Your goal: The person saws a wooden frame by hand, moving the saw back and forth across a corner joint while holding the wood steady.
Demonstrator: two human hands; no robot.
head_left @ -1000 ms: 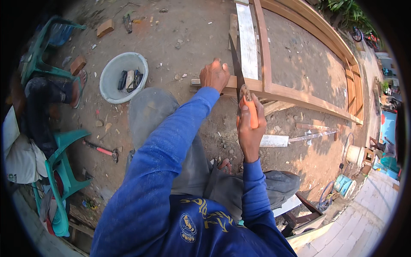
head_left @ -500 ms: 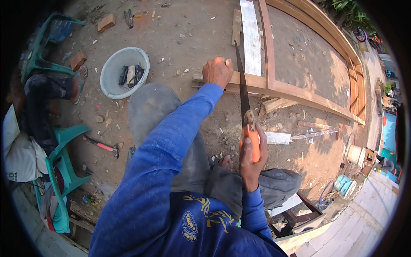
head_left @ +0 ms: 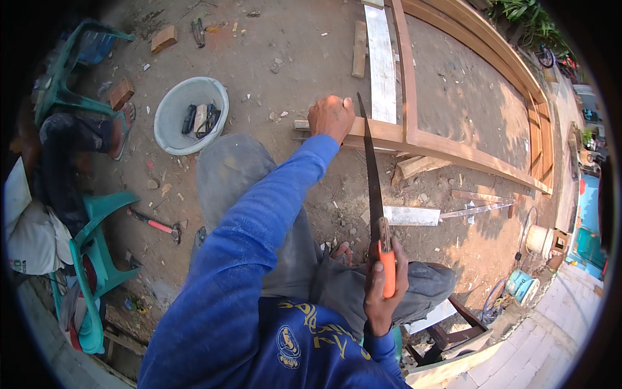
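Observation:
My right hand [head_left: 382, 292] grips the orange handle of a hand saw [head_left: 374, 188], pulled back close to my body. The long dark blade points away from me, its tip beside my left hand. My left hand [head_left: 331, 118] presses down on the near corner of a large wooden frame [head_left: 453, 148] lying on the dirt ground. My knees in grey trousers sit below the frame's corner, and a bare foot shows between them.
A white basin [head_left: 170, 133] holding small tools sits on the left. A red-handled hammer [head_left: 155, 224] lies near green plastic chairs [head_left: 97, 259]. A grey plank [head_left: 381, 65], wood offcuts [head_left: 418, 166], bricks [head_left: 163, 39] and buckets [head_left: 538, 240] lie around.
My right hand has drawn the saw back toward my body, from up near the frame's corner down to my lap. My left hand has stayed on the frame.

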